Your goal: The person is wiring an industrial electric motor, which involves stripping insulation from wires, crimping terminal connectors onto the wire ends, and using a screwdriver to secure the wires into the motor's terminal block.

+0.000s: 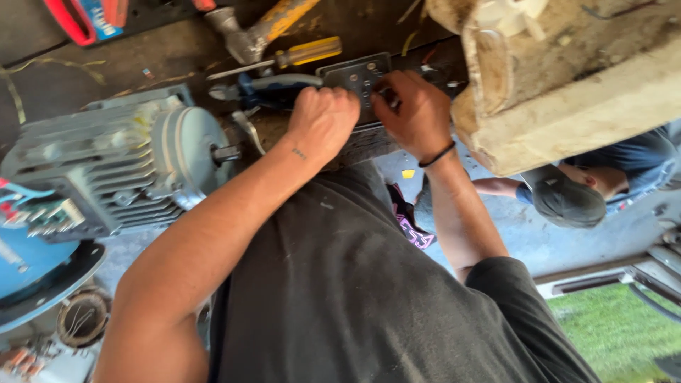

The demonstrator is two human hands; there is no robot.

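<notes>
My left hand (323,120) is closed in a fist just below a grey metal plate (355,73) with several holes. What the fist holds, if anything, is hidden. My right hand (411,110), with a black band on its wrist, curls its fingers onto the plate's right edge and pinches it. Blue-handled pliers (266,86) lie on the dark bench right beside my left fist. My grey shirt fills the lower middle of the view.
A yellow-handled screwdriver (308,51) and a hammer (245,35) lie beyond the pliers. A grey finned electric motor (120,163) sits at left, above a blue cover (28,273) and a wound coil (81,319). A rough wooden block (567,85) is at right. Another person in a cap (567,202) is below it.
</notes>
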